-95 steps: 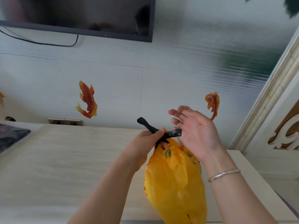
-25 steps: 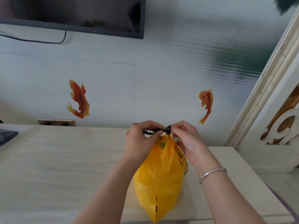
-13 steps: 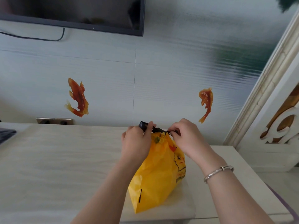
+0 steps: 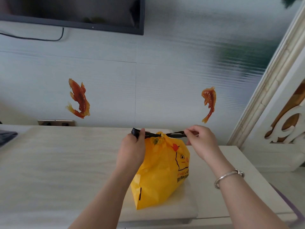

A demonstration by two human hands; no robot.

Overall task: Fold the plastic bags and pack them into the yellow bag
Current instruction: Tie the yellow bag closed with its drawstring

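Observation:
A full yellow bag [image 4: 161,172] with a printed cartoon face stands upright on the pale wooden tabletop [image 4: 57,162]. Its gathered neck is cinched by a black drawstring [image 4: 173,135] that runs straight out to both sides. My left hand [image 4: 132,151] grips the left end of the string just left of the bag's top. My right hand [image 4: 200,141] pinches the right end between thumb and fingers, to the right of the neck. The string is stretched taut between the two hands. The bag's contents are hidden.
A dark folded item [image 4: 6,137] lies at the table's far left edge. A wall socket [image 4: 55,122] sits behind the table, a television [image 4: 74,12] hangs above, and a carved white frame [image 4: 272,96] rises at the right.
My hands have moved apart, pulling the black drawstring out straight and tight on both sides of the bag's neck. The bag stands more upright on the table than a second ago.

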